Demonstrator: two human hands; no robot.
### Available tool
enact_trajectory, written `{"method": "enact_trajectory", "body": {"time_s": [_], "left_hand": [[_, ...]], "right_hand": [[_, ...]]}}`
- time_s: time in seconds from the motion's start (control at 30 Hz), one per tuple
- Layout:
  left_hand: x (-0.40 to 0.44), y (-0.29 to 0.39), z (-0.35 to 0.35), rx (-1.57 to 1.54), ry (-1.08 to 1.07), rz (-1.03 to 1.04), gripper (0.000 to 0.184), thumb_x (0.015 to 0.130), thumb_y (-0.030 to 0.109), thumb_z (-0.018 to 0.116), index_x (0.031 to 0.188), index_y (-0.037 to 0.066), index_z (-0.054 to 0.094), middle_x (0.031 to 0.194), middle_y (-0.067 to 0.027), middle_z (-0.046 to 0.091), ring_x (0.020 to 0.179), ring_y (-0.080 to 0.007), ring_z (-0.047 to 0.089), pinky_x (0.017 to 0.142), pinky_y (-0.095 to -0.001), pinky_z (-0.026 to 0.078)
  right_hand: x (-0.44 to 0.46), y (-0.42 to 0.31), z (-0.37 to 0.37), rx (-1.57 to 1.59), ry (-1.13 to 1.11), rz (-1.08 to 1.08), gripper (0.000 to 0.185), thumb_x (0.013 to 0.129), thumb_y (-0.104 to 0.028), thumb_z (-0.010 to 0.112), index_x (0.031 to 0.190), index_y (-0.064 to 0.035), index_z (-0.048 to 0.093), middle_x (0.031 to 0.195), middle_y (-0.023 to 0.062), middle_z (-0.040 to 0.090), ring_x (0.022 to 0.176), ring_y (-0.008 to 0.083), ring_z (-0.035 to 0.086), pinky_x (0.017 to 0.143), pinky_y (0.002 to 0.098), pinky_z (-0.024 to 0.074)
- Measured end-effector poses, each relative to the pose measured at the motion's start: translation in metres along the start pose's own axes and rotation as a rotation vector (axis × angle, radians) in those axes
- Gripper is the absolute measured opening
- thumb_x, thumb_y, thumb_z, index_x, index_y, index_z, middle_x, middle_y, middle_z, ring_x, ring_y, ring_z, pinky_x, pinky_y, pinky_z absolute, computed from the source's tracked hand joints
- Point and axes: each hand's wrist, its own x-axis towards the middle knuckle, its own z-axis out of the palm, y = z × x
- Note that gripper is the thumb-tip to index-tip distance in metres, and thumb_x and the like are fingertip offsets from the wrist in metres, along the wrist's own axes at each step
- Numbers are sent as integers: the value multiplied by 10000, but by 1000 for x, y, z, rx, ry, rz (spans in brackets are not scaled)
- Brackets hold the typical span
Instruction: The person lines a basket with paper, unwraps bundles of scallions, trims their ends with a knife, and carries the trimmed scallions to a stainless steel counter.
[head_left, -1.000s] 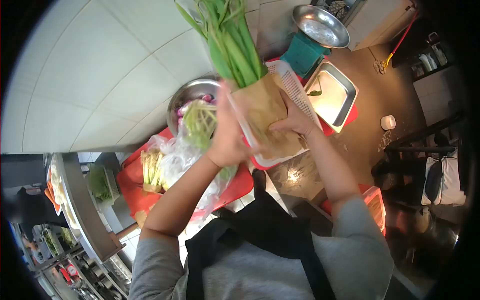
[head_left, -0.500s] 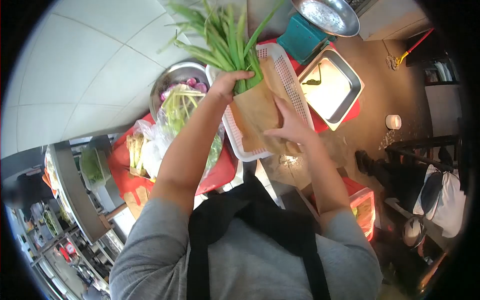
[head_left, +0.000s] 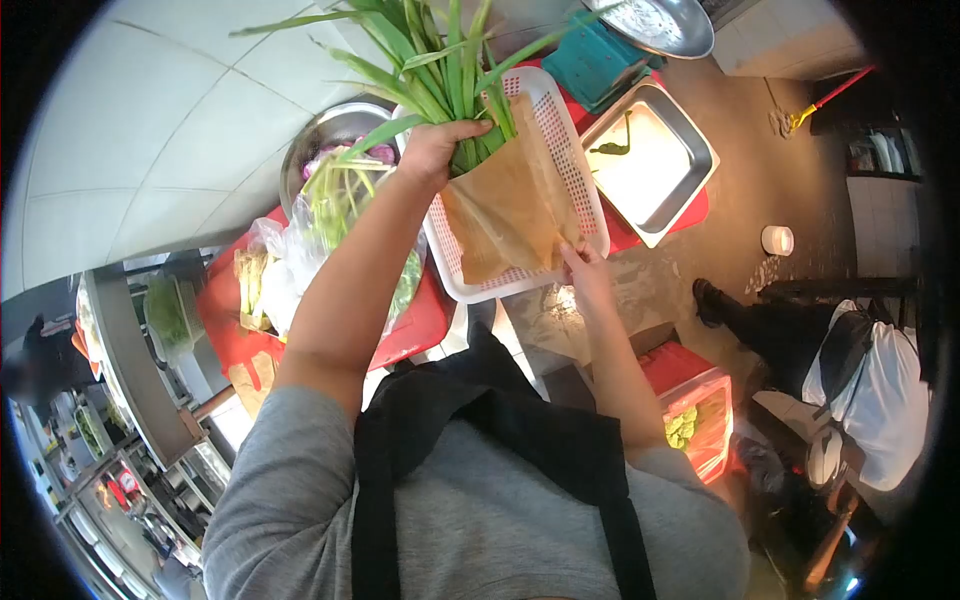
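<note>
My left hand (head_left: 436, 155) is closed around a bunch of long, flat green leaves (head_left: 455, 75), kind not certain, whose tips fan out toward the tiled wall. The lower ends sit inside or behind a sheet of brown paper (head_left: 510, 205), which hides them. My right hand (head_left: 585, 268) pinches the paper's lower right corner between thumb and fingers. Under the paper stands a white perforated plastic basket (head_left: 590, 195), its rim showing at the right and bottom.
Left of the basket are a metal bowl (head_left: 300, 160) of purplish onions and bagged vegetables (head_left: 335, 210) on a red surface. To the right lies a steel tray (head_left: 690, 190) with a green scrap; behind it, a teal scale (head_left: 590, 65). A person (head_left: 870, 390) is at far right.
My right hand has moved from the paper's side down to its lower right corner and now pinches it. The paper looks more spread out. My left hand keeps holding the leaves.
</note>
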Motion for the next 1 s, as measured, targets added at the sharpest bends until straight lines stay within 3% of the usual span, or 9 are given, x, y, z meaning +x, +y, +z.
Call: {"method": "enact_trajectory", "body": {"time_s": [0.33, 0.43, 0.53, 0.63, 0.73, 0.83, 1.0], "left_hand": [[-35, 32, 25, 20, -208, 46, 361, 751, 63, 681, 1086, -24, 581, 1021, -129, 643, 909, -232, 636, 853, -369, 502], [-41, 40, 18, -26, -212, 53, 362, 757, 76, 669, 1092, -21, 571, 1038, -142, 635, 937, -251, 627, 882, -391, 488], [-40, 44, 5, -144, -122, 46, 383, 735, 38, 680, 1093, -22, 560, 1033, -128, 633, 914, -246, 630, 852, -374, 504], [-33, 56, -17, -210, -146, 6, 390, 735, 44, 678, 1099, -20, 557, 1034, -134, 632, 926, -254, 627, 858, -386, 501], [-39, 57, -20, -203, -175, 8, 378, 735, 61, 675, 1088, -22, 568, 1025, -140, 636, 933, -259, 625, 883, -379, 488], [-44, 52, -17, -189, -191, 48, 379, 734, 71, 672, 1086, -30, 571, 1021, -140, 638, 944, -256, 621, 896, -370, 480], [-48, 52, -18, -209, -210, 41, 389, 736, 71, 667, 1095, -37, 565, 1043, -136, 633, 964, -248, 614, 904, -365, 475]], "right_hand": [[-25, 11, -44, 118, -184, -88, 186, 863, -174, 638, 745, -100, 515, 662, -19, 531, 631, 88, 520, 617, 240, 412], [-30, 3, -57, -54, -227, -107, 133, 884, -206, 610, 870, -84, 561, 803, 17, 589, 763, 119, 563, 707, 274, 452], [-27, -16, -47, 151, -178, 71, 267, 918, -228, 549, 1137, -75, 535, 1074, 83, 580, 940, 162, 567, 797, 306, 467], [-7, -27, -39, 243, -314, -158, 473, 930, -238, 514, 1356, -89, 374, 1317, 115, 450, 1105, 211, 521, 895, 338, 453], [-11, -47, -10, 265, -511, -128, 571, 908, -155, 529, 1417, -100, 277, 1416, 121, 352, 1168, 229, 492, 941, 343, 434], [-28, -71, 2, 132, -472, -289, 493, 875, -72, 546, 1349, -81, 410, 1372, 122, 428, 1168, 226, 498, 973, 326, 414], [-11, -61, -18, -73, -544, -381, 245, 849, -49, 576, 1089, -13, 611, 1219, 129, 569, 1069, 193, 557, 931, 303, 433]]}}
